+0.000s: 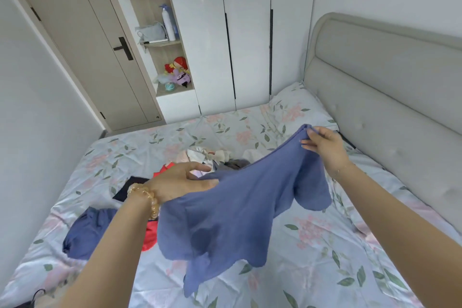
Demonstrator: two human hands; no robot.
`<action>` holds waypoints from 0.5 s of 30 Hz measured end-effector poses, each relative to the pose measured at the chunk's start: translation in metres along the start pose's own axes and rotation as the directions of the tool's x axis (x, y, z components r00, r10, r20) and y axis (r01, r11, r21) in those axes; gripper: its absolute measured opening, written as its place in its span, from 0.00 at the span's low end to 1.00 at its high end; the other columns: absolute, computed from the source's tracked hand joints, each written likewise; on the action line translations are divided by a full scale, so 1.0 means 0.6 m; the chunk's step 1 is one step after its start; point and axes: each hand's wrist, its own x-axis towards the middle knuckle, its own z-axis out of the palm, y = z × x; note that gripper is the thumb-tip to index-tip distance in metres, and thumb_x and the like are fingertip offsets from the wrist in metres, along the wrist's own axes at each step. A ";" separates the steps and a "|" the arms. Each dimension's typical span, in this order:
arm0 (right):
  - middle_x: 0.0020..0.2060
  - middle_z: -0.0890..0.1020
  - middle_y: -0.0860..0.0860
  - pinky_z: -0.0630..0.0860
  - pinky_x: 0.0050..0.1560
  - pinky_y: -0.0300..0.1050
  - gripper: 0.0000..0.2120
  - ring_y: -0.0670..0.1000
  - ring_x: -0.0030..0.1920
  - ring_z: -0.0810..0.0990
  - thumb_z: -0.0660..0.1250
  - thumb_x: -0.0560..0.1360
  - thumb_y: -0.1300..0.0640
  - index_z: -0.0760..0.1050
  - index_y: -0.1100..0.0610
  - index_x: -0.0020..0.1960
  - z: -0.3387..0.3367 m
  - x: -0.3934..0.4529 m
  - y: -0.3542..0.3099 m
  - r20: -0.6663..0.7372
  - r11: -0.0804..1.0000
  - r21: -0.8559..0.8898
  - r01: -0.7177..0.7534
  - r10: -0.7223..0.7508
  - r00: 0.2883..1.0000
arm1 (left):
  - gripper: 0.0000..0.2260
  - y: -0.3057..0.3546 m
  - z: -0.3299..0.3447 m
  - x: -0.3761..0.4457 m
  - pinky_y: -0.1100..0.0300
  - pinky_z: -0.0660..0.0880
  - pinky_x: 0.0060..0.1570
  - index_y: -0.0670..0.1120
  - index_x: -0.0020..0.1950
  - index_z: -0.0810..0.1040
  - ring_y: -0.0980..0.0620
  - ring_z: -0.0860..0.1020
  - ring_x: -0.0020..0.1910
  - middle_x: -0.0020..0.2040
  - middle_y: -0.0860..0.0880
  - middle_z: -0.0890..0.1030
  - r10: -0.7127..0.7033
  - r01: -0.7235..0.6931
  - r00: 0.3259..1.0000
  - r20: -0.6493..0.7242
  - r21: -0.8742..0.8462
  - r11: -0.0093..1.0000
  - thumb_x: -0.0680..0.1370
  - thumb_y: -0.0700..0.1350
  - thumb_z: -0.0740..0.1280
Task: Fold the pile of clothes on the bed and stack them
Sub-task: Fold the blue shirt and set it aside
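Note:
A blue-purple garment point(232, 212) hangs in the air above the bed point(312, 245), its lower part drooping onto the floral sheet. My left hand point(182, 181) holds its left upper edge, thumb and fingers closed over the cloth. At the top right corner my right hand point(325, 147) pinches the fabric. Behind the garment lies the pile of clothes point(212, 157), pale and grey pieces mixed. A red piece point(150, 235), a black piece point(130, 189) and another blue garment point(87, 232) lie to the left, partly hidden by my left arm.
A padded grey headboard point(387, 97) runs along the right with a floral pillow point(297, 105) before it. White wardrobe doors point(247, 32) and an open shelf point(162, 42) with toys and bottles stand past the bed. A door point(87, 52) is at the back left.

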 end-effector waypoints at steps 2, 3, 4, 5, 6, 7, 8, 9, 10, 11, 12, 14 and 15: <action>0.36 0.75 0.52 0.77 0.47 0.40 0.10 0.46 0.37 0.78 0.63 0.81 0.59 0.73 0.59 0.41 -0.025 -0.002 -0.005 -0.073 0.993 -0.063 0.097 -0.102 0.992 | 0.09 0.006 0.041 0.017 0.65 0.75 0.45 0.46 0.50 0.82 0.56 0.81 0.42 0.43 0.54 0.84 -0.014 -0.005 0.992 0.123 0.153 0.988 0.76 0.51 0.71; 0.36 0.73 0.51 0.74 0.47 0.41 0.11 0.46 0.38 0.74 0.63 0.81 0.58 0.72 0.58 0.40 -0.038 -0.002 -0.010 -0.098 0.984 -0.112 0.135 -0.146 0.984 | 0.11 0.009 0.062 0.024 0.63 0.73 0.44 0.44 0.46 0.82 0.54 0.78 0.40 0.42 0.52 0.82 -0.020 -0.011 0.988 0.155 0.199 0.980 0.77 0.51 0.69; 0.36 0.73 0.51 0.70 0.45 0.42 0.12 0.46 0.39 0.71 0.63 0.81 0.58 0.71 0.56 0.39 -0.049 0.001 -0.016 -0.120 0.974 -0.158 0.165 -0.184 0.975 | 0.11 0.011 0.083 0.031 0.62 0.73 0.43 0.43 0.44 0.82 0.54 0.77 0.40 0.41 0.51 0.82 -0.032 -0.002 0.985 0.168 0.197 0.980 0.78 0.51 0.69; 0.38 0.73 0.51 0.69 0.46 0.43 0.11 0.47 0.40 0.71 0.63 0.81 0.57 0.72 0.55 0.39 -0.059 0.005 -0.023 -0.135 0.963 -0.197 0.186 -0.214 0.967 | 0.10 0.011 0.106 0.037 0.61 0.76 0.45 0.44 0.45 0.83 0.53 0.79 0.42 0.43 0.49 0.84 -0.036 0.006 0.983 0.181 0.160 0.987 0.78 0.50 0.69; 0.42 0.75 0.53 0.70 0.47 0.44 0.09 0.48 0.43 0.72 0.63 0.81 0.58 0.74 0.55 0.42 -0.067 0.012 -0.030 -0.142 0.955 -0.218 0.202 -0.236 0.961 | 0.10 0.011 0.128 0.041 0.57 0.78 0.53 0.43 0.50 0.83 0.50 0.82 0.48 0.48 0.46 0.85 -0.030 0.010 0.981 0.191 0.103 0.995 0.78 0.49 0.69; 0.46 0.75 0.55 0.71 0.49 0.46 0.07 0.50 0.46 0.73 0.63 0.81 0.58 0.75 0.57 0.45 -0.073 0.020 -0.038 -0.141 0.949 -0.231 0.214 -0.250 0.958 | 0.11 0.012 0.150 0.043 0.52 0.76 0.60 0.41 0.55 0.82 0.47 0.81 0.54 0.54 0.43 0.83 -0.026 0.019 0.981 0.194 0.035 0.999 0.78 0.48 0.69; 0.48 0.75 0.56 0.71 0.51 0.47 0.05 0.51 0.48 0.73 0.63 0.81 0.59 0.75 0.58 0.48 -0.076 0.032 -0.045 -0.132 0.944 -0.239 0.225 -0.262 0.956 | 0.13 0.012 0.170 0.045 0.48 0.74 0.63 0.41 0.58 0.80 0.46 0.80 0.57 0.56 0.42 0.82 -0.026 0.035 0.980 0.198 -0.043 0.998 0.78 0.47 0.69; 0.49 0.75 0.56 0.71 0.52 0.46 0.05 0.52 0.48 0.73 0.62 0.81 0.59 0.75 0.59 0.49 -0.077 0.044 -0.053 -0.119 0.940 -0.248 0.235 -0.270 0.955 | 0.13 0.010 0.188 0.046 0.47 0.74 0.63 0.42 0.58 0.79 0.47 0.81 0.57 0.56 0.45 0.83 -0.023 0.049 0.979 0.204 -0.122 0.991 0.77 0.47 0.70; 0.49 0.76 0.56 0.71 0.52 0.46 0.05 0.51 0.48 0.73 0.62 0.81 0.59 0.75 0.59 0.50 -0.074 0.057 -0.060 -0.104 0.935 -0.253 0.249 -0.282 0.954 | 0.12 0.009 0.206 0.047 0.49 0.75 0.62 0.45 0.59 0.79 0.50 0.81 0.57 0.56 0.48 0.83 -0.022 0.063 0.978 0.208 -0.196 0.978 0.77 0.47 0.70; 0.50 0.76 0.55 0.71 0.53 0.45 0.05 0.51 0.49 0.73 0.62 0.81 0.59 0.75 0.59 0.51 -0.065 0.068 -0.068 -0.088 0.931 -0.255 0.263 -0.293 0.952 | 0.12 0.006 0.220 0.049 0.51 0.76 0.61 0.47 0.59 0.78 0.51 0.81 0.57 0.57 0.50 0.83 -0.026 0.080 0.979 0.204 -0.260 0.962 0.76 0.47 0.71; 0.50 0.77 0.55 0.72 0.54 0.44 0.05 0.50 0.49 0.74 0.62 0.81 0.60 0.76 0.58 0.52 -0.053 0.081 -0.074 -0.066 0.928 -0.251 0.275 -0.300 0.952 | 0.13 0.001 0.234 0.051 0.52 0.76 0.61 0.49 0.59 0.77 0.51 0.80 0.57 0.57 0.51 0.82 -0.035 0.093 0.982 0.187 -0.312 0.946 0.75 0.46 0.72; 0.51 0.78 0.55 0.72 0.54 0.41 0.05 0.48 0.49 0.75 0.62 0.81 0.60 0.77 0.60 0.53 -0.015 0.106 -0.073 0.009 0.920 -0.253 0.298 -0.306 0.952 | 0.16 -0.021 0.257 0.054 0.50 0.76 0.60 0.48 0.60 0.76 0.50 0.80 0.57 0.58 0.49 0.82 -0.055 0.106 0.988 0.145 -0.372 0.922 0.74 0.44 0.73; 0.51 0.80 0.56 0.73 0.54 0.42 0.06 0.48 0.50 0.76 0.63 0.81 0.61 0.77 0.62 0.54 0.011 0.116 -0.066 0.063 0.914 -0.272 0.303 -0.297 0.953 | 0.16 -0.037 0.268 0.054 0.50 0.77 0.59 0.49 0.60 0.76 0.50 0.80 0.57 0.58 0.49 0.81 -0.074 0.121 0.988 0.136 -0.386 0.915 0.74 0.43 0.73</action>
